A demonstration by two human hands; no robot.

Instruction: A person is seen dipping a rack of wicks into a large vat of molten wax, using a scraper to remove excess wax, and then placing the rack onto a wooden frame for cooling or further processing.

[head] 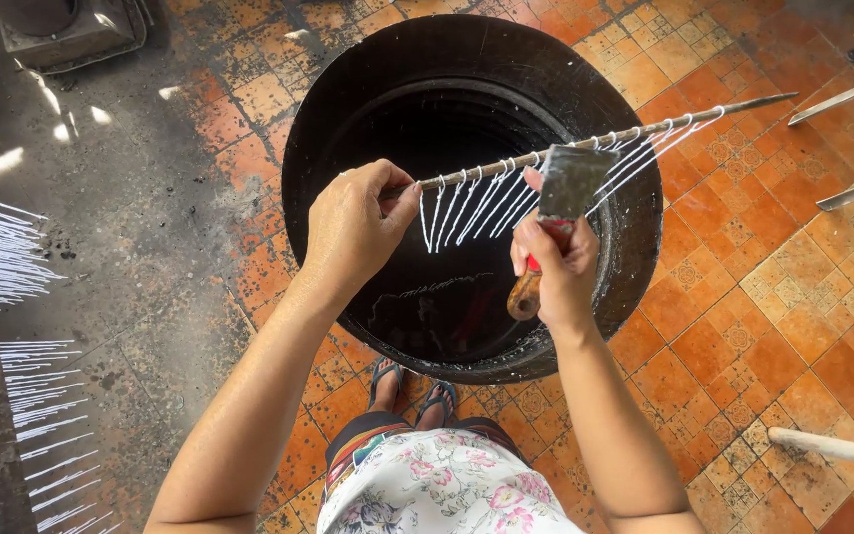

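My left hand [356,225] pinches the near end of a thin wooden rod [635,133] that slants up to the right over a big black pot [318,138]. Several thin white strands [471,203] hang in a row from the rod. My right hand [557,269] grips the red and brown handle of a flat metal scraper [571,180], whose blade rests against the strands just under the rod. The pot holds dark liquid [437,297] that mirrors the strands.
Orange patterned floor tiles [763,297] surround the pot. Racks of white strands [12,257] line the left edge. A pale wooden stick [832,450] lies at lower right, and metal bars [847,96] at upper right. My sandalled feet [412,391] stand against the pot.
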